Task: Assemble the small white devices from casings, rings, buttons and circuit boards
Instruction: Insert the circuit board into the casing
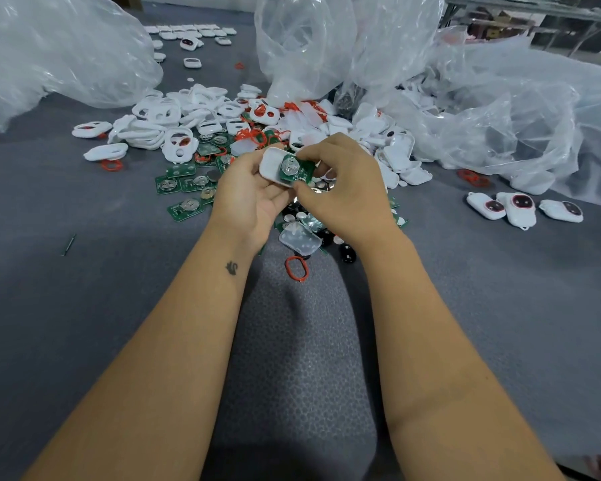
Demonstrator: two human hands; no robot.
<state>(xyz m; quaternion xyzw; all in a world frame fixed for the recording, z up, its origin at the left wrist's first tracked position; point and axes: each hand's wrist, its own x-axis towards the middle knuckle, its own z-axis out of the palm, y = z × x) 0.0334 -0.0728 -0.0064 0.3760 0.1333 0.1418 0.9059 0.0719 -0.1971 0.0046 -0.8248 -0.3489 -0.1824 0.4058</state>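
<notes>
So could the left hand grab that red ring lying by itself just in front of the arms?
Probably not right now. The left hand is busy holding the white casing while the right hand fits the green circuit board. The red ring lies uncovered on the gray mat, so nothing blocks it.

Two bare forearms reach in from the lower edge, without sleeves, gloves, watch or bracelet. The left forearm [174,341] carries a small dark tattoo [231,268] just below the wrist, on its inner side. The left hand [248,199] and right hand [344,189] show no rings; fingernails are short and unpainted.
</notes>
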